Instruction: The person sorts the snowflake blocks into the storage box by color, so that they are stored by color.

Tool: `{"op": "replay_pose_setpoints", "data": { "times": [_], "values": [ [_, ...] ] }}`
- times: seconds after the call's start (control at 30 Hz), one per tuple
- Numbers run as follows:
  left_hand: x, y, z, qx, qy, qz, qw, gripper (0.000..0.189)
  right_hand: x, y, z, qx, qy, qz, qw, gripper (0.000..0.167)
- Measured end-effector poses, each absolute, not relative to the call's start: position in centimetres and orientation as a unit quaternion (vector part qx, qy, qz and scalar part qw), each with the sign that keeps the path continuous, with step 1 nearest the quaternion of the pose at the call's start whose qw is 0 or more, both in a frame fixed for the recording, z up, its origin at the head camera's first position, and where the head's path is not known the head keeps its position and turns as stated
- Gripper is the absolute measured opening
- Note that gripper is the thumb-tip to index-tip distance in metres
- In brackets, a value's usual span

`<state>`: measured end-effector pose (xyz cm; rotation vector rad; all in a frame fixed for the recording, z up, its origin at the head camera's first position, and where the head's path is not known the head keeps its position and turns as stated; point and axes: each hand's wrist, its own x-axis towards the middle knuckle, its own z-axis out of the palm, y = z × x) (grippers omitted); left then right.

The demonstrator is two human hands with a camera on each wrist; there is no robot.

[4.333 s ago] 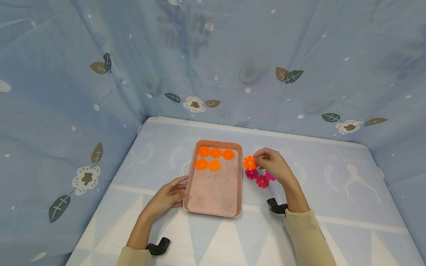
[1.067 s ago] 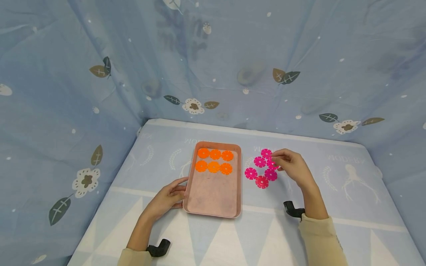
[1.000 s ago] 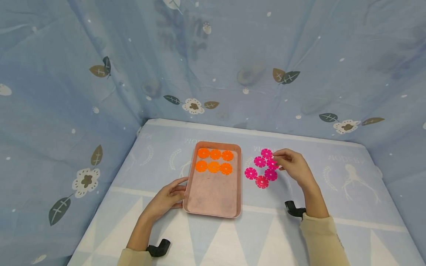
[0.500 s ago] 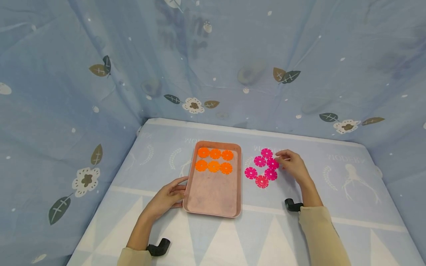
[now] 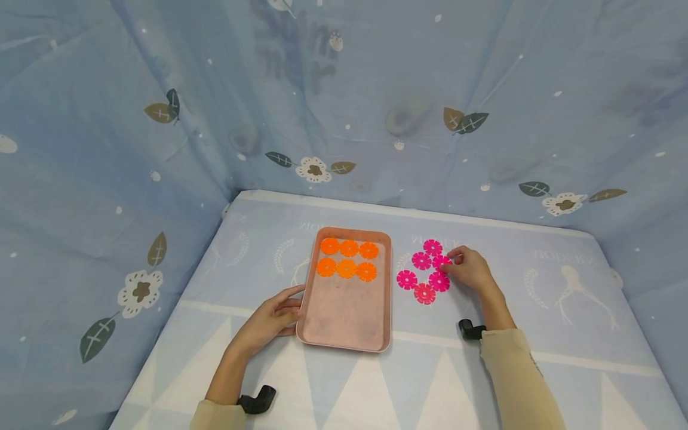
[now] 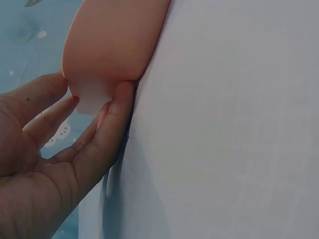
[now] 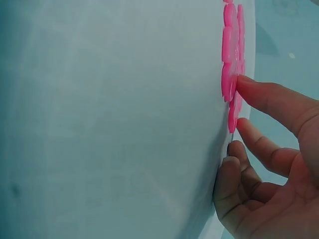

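Note:
In the head view, my left hand [image 5: 272, 318] touches the left side of a pink-brown tray [image 5: 344, 316]. Its fingertips rest on the tray's outer wall [image 6: 107, 50] in the left wrist view. Orange notched flower discs [image 5: 346, 269] lie in two rows of three inside. Right of the tray, my right hand [image 5: 470, 269] reaches to a cluster of pink flower discs. Thumb and index finger, spread apart, touch the right side of one pink disc [image 5: 441, 263]. The right wrist view shows those two fingertips against the pink discs [image 7: 230, 55], the other fingers bent.
More pink discs lie close by, such as one at the left [image 5: 407, 279] and a coral one [image 5: 424, 294] at the front. The patterned tabletop cloth [image 5: 537, 322] surrounds the tray. A blue printed curtain [image 5: 376, 89] stands behind and at the sides.
My right hand has put the orange disc into the tray, filling out the second row, and moved right to the pink discs. It now touches one. My left hand stays at the tray.

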<state>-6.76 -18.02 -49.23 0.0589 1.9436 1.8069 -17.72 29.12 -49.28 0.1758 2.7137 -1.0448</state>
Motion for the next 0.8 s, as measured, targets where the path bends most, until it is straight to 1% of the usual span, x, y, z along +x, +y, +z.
{"op": "replay_pose_setpoints", "data": {
  "times": [0.23, 0.6, 0.8],
  "values": [
    [-6.66, -17.97, -49.09, 0.020, 0.710, 0.662, 0.239, 0.059, -17.60, 29.07, -49.00, 0.062, 0.922, -0.362, 0.121, 0.042],
    [-6.72, -17.94, -49.11, 0.023, 0.708, 0.664, 0.239, 0.059, -17.74, 29.58, -48.98, 0.090, 0.903, -0.408, 0.104, 0.026],
    [-6.77, -18.01, -49.30, 0.025, 0.707, 0.664, 0.240, 0.059, -17.70, 29.84, -49.15, 0.093, 0.890, -0.435, 0.103, 0.026]
  ]
}}
